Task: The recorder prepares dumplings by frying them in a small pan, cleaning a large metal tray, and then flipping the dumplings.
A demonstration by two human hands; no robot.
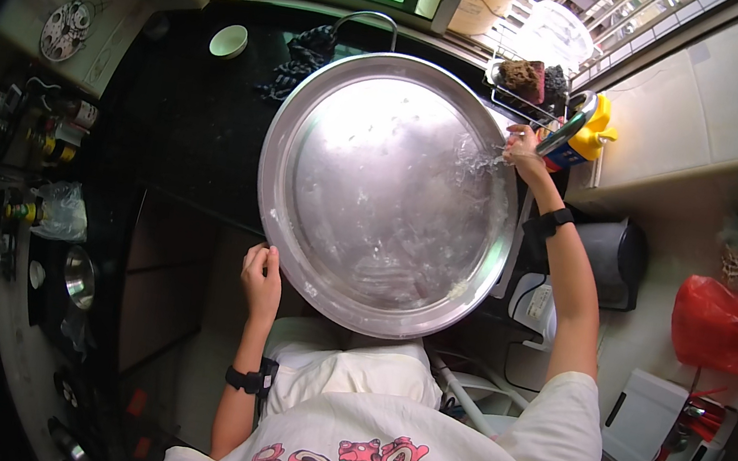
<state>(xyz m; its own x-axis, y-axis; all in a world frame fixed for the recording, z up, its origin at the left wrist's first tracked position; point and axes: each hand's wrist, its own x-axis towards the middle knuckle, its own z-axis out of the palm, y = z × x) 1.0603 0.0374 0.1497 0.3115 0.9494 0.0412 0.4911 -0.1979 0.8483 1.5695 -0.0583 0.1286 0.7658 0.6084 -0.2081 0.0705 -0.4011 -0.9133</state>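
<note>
A large round metal basin [374, 193] with a broad rim spans the middle, its inside wet with whitish smears. At its lower left rim, my left hand [263, 274] has curled fingers that grip the edge. My right hand [526, 151] is at the upper right rim, fingers drawn together; what they hold, if anything, I cannot make out. Clear glints like splashing water show beside those fingertips. Close to that hand stand a dark green and silver object [567, 131] and a yellow bottle [600, 130] with a blue label. Much of what lies beneath the basin is hidden.
On the black counter [185, 122] are a pale bowl [228, 42] and a dark checked cloth [307, 57], near a curved metal tap [369, 17]. A wire rack [524, 96] holds scrubbing pads. A red plastic bag [728, 327] is at right.
</note>
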